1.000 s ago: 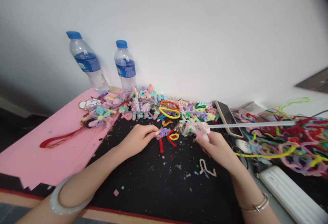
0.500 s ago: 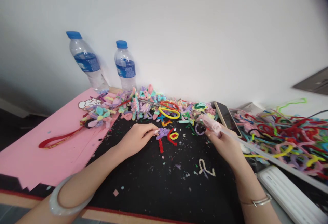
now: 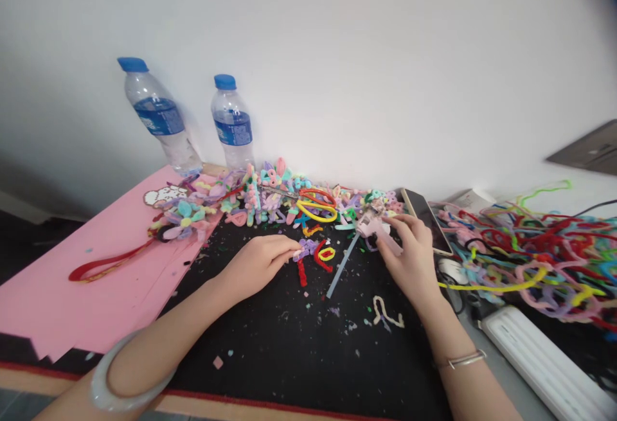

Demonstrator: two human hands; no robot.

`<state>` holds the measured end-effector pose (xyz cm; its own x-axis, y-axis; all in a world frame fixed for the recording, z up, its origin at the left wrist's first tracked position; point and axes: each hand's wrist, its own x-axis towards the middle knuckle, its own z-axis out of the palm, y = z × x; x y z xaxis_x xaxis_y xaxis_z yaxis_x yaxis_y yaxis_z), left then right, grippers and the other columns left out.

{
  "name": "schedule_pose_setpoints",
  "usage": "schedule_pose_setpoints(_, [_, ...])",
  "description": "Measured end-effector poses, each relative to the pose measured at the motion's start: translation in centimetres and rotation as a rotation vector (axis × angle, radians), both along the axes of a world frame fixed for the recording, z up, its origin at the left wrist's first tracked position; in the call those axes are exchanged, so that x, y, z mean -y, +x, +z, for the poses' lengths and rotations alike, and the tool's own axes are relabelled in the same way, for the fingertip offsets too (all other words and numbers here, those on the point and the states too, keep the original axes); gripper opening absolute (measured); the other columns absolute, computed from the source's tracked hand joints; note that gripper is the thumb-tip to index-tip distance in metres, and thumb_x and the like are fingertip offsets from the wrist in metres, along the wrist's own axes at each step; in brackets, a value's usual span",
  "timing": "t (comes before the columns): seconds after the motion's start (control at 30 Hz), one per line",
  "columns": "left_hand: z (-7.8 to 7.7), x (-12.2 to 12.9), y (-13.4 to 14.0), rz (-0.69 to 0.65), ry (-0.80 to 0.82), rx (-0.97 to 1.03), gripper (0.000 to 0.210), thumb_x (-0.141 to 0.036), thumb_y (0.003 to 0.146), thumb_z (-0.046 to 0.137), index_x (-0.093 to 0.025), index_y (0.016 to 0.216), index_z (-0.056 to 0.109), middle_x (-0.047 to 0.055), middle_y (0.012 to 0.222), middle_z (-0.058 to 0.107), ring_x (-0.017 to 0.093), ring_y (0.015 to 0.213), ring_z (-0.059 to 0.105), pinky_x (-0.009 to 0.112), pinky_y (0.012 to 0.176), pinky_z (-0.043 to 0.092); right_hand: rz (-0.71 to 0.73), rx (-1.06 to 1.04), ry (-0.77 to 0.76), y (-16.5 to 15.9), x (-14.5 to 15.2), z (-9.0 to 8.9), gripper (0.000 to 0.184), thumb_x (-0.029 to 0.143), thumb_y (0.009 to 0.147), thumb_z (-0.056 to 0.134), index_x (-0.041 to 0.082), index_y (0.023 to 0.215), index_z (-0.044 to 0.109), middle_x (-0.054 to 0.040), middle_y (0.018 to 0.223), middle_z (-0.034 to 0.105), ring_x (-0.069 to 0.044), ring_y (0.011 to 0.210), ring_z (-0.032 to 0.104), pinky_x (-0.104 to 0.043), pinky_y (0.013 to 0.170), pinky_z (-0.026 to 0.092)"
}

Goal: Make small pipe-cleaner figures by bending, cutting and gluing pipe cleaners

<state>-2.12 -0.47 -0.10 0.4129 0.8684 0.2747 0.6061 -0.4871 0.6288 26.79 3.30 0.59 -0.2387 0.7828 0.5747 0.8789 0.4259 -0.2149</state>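
Observation:
My left hand (image 3: 263, 261) is closed in a pinch at the edge of a small purple pipe-cleaner piece (image 3: 304, 249) on the black mat (image 3: 289, 357). A braided red strip (image 3: 302, 273) lies just below that piece, and a red and yellow pipe-cleaner loop (image 3: 325, 255) sits to its right. My right hand (image 3: 407, 250) has its thumb and fingers around the handle of a pale pink glue gun (image 3: 370, 223). From the gun a long translucent glue stick (image 3: 343, 267) slants down and left over the mat.
Pipe-cleaner flowers (image 3: 270, 199) are heaped along the wall, with red-and-yellow-handled scissors (image 3: 315, 206) on them. Two water bottles (image 3: 232, 119) stand behind. Pink paper (image 3: 110, 260) lies left; a phone (image 3: 427, 218), tangled pipe cleaners (image 3: 535, 254) and a white power strip (image 3: 544, 360) are at right.
The glue gun has swung round: its stick, which trailed right across my right forearm, now points down and left. My right hand has shifted slightly left; my left hand stays at the purple piece.

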Motion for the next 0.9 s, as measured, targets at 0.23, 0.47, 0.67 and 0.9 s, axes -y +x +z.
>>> schedule_pose_setpoints(0.23, [0.0,0.3,0.3,-0.09,0.07,-0.065,0.024,-0.024,0.091,0.042,-0.018,0.1,0.063,0.004,0.097,0.067,0.015,0.089,0.061,0.026,0.082,0.045,0.45,-0.129,-0.185,-6.9,3.2,0.7,0.019,0.018,0.085,0.051,0.023,0.101,0.06,-0.0076,0.103,0.054,-0.021,0.098,0.051,-0.037,0.083,0.044])
schedule_pose_setpoints(0.47, [-0.1,0.3,0.4,-0.108,0.056,-0.087,0.023,-0.025,0.091,0.041,-0.019,0.097,0.063,0.003,0.092,0.067,0.015,0.085,0.061,0.025,0.079,0.046,0.512,-0.116,-0.201,-8.3,3.3,-0.6,0.018,0.016,0.085,0.05,0.021,0.098,0.061,-0.0078,0.103,0.055,-0.02,0.098,0.05,-0.036,0.083,0.043])
schedule_pose_setpoints(0.67, [-0.5,0.3,0.4,-0.103,0.066,-0.101,0.022,-0.025,0.091,0.043,-0.019,0.097,0.063,0.003,0.094,0.067,0.015,0.086,0.061,0.025,0.08,0.046,0.526,-0.184,-0.229,-8.2,3.5,-0.9,0.018,0.017,0.086,0.049,0.024,0.098,0.061,-0.0073,0.102,0.055,-0.021,0.097,0.051,-0.038,0.081,0.044])
schedule_pose_setpoints(0.9, [-0.6,0.4,0.4,-0.102,0.076,-0.109,0.022,-0.024,0.09,0.044,-0.019,0.097,0.064,0.003,0.094,0.068,0.015,0.086,0.062,0.025,0.08,0.046,0.52,-0.204,-0.239,-8.3,3.6,-1.1,0.017,0.017,0.086,0.05,0.023,0.097,0.061,-0.0072,0.101,0.056,-0.021,0.097,0.052,-0.037,0.082,0.044])
